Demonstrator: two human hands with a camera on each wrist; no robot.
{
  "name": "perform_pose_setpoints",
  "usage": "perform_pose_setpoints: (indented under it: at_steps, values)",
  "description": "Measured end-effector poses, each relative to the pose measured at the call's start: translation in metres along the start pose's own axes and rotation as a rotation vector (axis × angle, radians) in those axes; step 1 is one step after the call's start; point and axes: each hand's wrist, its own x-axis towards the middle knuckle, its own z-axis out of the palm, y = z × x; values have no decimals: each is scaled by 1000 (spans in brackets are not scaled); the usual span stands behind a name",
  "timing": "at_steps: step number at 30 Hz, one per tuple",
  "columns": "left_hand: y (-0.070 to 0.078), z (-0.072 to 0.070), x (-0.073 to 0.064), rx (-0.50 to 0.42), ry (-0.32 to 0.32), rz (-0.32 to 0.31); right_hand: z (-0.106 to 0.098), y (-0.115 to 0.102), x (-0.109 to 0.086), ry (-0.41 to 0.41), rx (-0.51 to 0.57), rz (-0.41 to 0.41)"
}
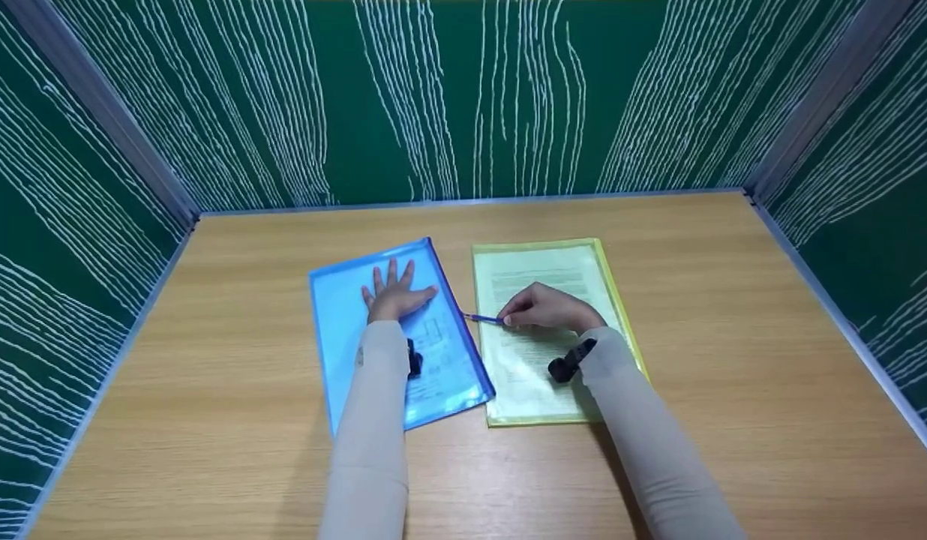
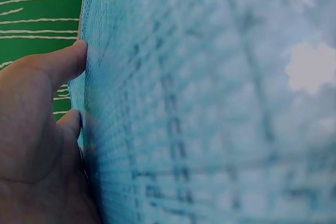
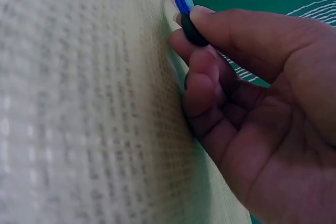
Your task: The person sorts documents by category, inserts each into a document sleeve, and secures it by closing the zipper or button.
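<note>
A blue zip document folder (image 1: 358, 315) lies tilted on the table, printed sheets showing through. My left hand (image 1: 397, 297) rests flat on its upper part, fingers spread; the left wrist view shows the same hand (image 2: 39, 114) beside the mesh-textured cover. At the folder's dark right edge, a slim blue zipper pull (image 1: 484, 319) stretches out to the right. My right hand (image 1: 547, 307) pinches its end between thumb and fingertips, above a yellow-edged document folder (image 1: 535, 397). Up close, the right hand (image 3: 262, 87) covers part of the pull's dark tip (image 3: 193, 31).
The two folders lie side by side, the blue one's lower right corner meeting the yellow one. Wooden tabletop (image 1: 733, 337) surrounds them. Green panels (image 1: 523, 97) with white wavy lines rise at the back and both sides, edged by grey strips.
</note>
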Motion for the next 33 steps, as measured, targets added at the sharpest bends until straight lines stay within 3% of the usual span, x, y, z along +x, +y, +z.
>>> perform_pose_setpoints:
  at_steps: [17, 25, 33]
  values:
    - [-2, 1, 0, 1, 15, 6, -1, 1, -13, -83, -23, -51]
    - [-1, 1, 0, -11, 19, 10, -1, 2, -18, -122, -57, -14]
    - [-2, 1, -1, 4, 19, 10, 0, 6, -25, -154, -56, -71]
